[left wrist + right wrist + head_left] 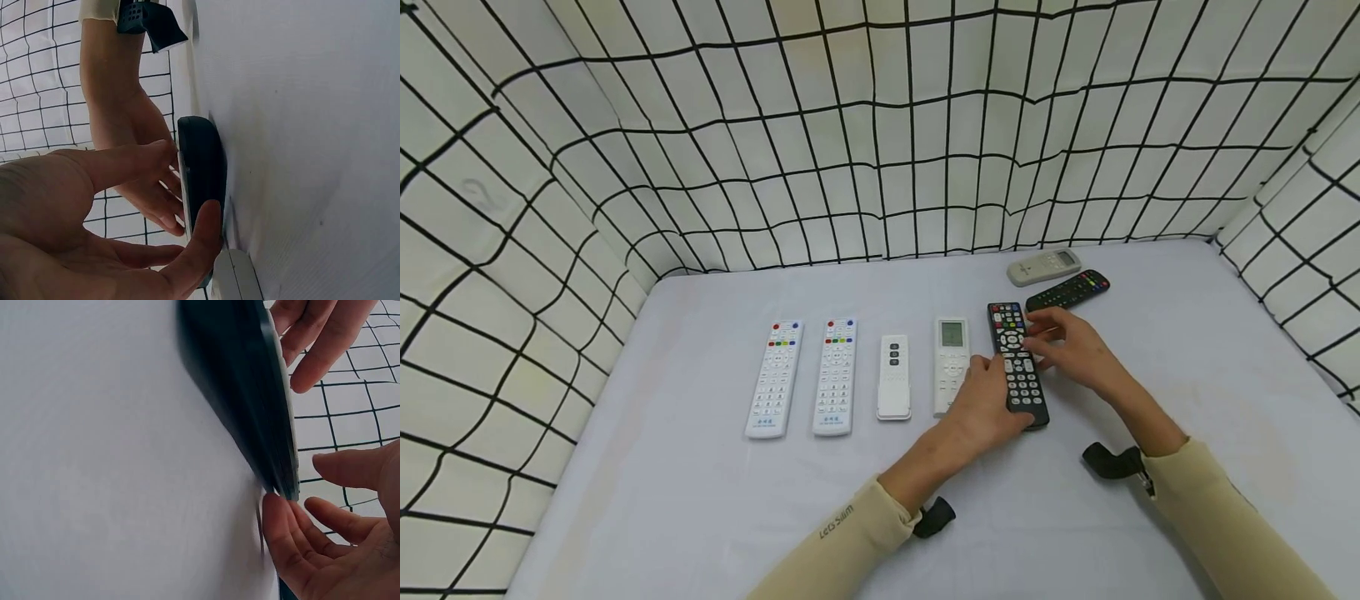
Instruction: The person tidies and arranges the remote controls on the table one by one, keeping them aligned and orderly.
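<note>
A long black remote control [1026, 389] with grey-white keys and coloured buttons lies face up, nearly lengthwise to me, close to the white tabletop. My left hand [979, 407] grips it by the lower half, thumb at the near end and fingers along its left side. In the left wrist view the thumb and a finger span the dark edge of the remote. On the other side, my right hand [1078, 350] has its fingertips at the remote's right edge. The right wrist view shows that hand's thumb standing apart from the remote's dark side [250, 394].
Left of the black remote stand a white remote with a screen [952, 333], a small white one [893, 392], and two white ones with coloured keys [835, 379]. Behind lie a pale remote [1043, 267] and another black one [1067, 290]. Black netting [913, 104] covers the walls.
</note>
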The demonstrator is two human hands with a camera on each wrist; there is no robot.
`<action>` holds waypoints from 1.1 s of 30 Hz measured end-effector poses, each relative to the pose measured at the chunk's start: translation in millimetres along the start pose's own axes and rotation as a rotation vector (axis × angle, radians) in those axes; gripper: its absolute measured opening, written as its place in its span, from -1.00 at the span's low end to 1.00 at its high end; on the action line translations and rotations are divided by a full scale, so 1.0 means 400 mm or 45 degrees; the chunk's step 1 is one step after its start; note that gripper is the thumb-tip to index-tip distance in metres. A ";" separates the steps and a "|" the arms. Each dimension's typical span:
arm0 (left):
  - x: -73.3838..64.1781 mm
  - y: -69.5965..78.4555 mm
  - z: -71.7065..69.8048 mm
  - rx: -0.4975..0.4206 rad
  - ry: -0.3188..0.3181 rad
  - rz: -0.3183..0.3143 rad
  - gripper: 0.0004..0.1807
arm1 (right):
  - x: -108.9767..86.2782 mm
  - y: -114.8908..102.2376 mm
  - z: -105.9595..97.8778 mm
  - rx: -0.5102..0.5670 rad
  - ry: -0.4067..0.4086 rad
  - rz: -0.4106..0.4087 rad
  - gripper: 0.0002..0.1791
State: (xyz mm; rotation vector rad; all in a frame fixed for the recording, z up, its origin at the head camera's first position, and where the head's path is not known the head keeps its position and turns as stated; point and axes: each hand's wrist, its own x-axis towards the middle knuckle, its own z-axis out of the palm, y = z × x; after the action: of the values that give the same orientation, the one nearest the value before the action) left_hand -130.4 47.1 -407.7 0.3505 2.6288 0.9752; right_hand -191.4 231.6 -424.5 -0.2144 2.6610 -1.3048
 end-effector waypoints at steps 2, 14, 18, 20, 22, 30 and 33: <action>0.003 0.002 -0.002 0.010 0.022 0.008 -0.13 | -0.004 0.002 -0.006 -0.011 0.042 -0.019 -0.46; 0.037 0.013 -0.014 0.130 0.196 0.130 -0.37 | -0.023 0.029 -0.050 0.009 0.287 -0.092 -0.67; 0.060 0.022 -0.020 0.087 0.221 0.158 -0.41 | -0.022 0.038 -0.059 0.020 0.341 -0.061 -0.66; 0.071 0.026 -0.022 0.088 0.234 0.156 -0.44 | -0.021 0.041 -0.065 0.029 0.363 -0.040 -0.66; 0.081 0.029 -0.023 0.104 0.249 0.152 -0.47 | -0.019 0.045 -0.069 0.039 0.380 -0.022 -0.64; 0.117 0.038 -0.022 0.201 0.340 0.150 -0.55 | -0.007 0.064 -0.089 0.064 0.450 0.007 -0.64; 0.136 0.041 -0.020 0.232 0.368 0.145 -0.55 | -0.001 0.072 -0.096 0.066 0.465 0.028 -0.63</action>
State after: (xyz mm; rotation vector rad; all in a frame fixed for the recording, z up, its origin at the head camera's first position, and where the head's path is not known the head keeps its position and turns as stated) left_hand -181.5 72.5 -402.4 0.4345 3.0006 0.8798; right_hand -200.9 278.6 -424.3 0.0681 2.9054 -1.5329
